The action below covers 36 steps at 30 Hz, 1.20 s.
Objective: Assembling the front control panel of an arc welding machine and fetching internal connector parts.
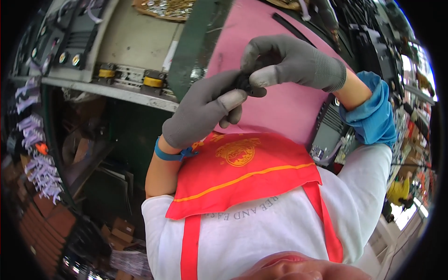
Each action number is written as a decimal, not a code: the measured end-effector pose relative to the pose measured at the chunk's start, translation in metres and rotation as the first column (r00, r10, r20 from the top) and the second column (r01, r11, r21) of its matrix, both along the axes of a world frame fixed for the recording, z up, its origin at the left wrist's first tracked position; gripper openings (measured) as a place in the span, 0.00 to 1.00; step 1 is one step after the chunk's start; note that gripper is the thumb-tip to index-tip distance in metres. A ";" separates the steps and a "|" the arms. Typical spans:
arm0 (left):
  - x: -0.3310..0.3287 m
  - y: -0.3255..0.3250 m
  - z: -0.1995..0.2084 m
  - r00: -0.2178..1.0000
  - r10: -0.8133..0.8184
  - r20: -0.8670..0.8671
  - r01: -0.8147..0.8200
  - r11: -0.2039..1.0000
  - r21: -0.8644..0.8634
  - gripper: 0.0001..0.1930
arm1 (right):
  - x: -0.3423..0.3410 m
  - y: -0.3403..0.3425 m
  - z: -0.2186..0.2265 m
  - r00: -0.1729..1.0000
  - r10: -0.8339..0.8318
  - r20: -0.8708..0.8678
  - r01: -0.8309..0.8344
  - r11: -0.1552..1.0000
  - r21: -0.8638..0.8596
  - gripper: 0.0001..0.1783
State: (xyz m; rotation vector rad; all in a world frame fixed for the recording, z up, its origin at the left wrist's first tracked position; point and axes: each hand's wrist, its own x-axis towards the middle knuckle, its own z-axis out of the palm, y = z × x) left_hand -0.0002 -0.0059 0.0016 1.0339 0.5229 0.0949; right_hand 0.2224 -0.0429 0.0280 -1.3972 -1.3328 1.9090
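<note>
Both hands wear grey knit gloves with paler, worn fingertips and meet over a pink mat point(270, 109). Between them is a small black part point(243, 84), mostly covered by the fingers, so I cannot make out its exact kind. My left hand point(203, 109) pinches it from the left, thumb against its near side. From the right, my right hand point(294, 65) grips the same part with thumb and curled fingers. A long thin black strip point(294, 28) lies on the mat beyond my right hand.
A shallow tray of small brass-coloured and silver pieces point(165, 8) sits at the far edge. Black-and-yellow fittings point(153, 80) line the bench edge at left. Dark panels point(70, 42) stand far left, and another dark slotted panel point(329, 126) lies right of the mat.
</note>
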 end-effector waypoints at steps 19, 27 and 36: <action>-0.013 -0.009 -0.030 0.985 0.155 -0.079 -0.148 0.985 0.087 0.20 | 0.105 -0.126 0.023 0.473 0.387 0.792 -0.607 0.794 -0.025 0.12; -0.019 -0.003 -0.024 0.942 0.320 -0.101 -0.319 0.947 0.025 0.19 | 0.038 -0.065 0.062 0.572 -0.580 0.580 -0.373 0.446 0.814 0.11; -0.047 0.002 -0.032 0.812 0.565 -0.147 -0.576 0.817 -0.037 0.12 | -0.043 -0.030 -0.025 0.693 -0.391 0.605 -0.678 -0.068 0.732 0.16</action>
